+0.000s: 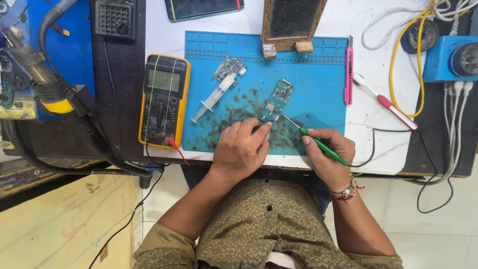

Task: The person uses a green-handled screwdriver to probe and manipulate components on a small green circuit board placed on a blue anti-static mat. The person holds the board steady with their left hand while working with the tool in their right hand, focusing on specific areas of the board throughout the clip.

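Two hands: left hand pinches the teal circuit board's lower end; right hand grips a green soldering iron, tip at the board.
Surface: stained blue work mat on white counter.
Nearby: yellow multimeter, syringe.
Room: pale tiled floor.

Left hand: knuckles up, fingers curled, fingertips pressed down.
Right hand: closed in a pen-style grip, wrist angled inward.

Around the circuit board: open mat to its right up to the pink tool. Left is tighter, with a syringe and a second board; the wooden stand blocks above.
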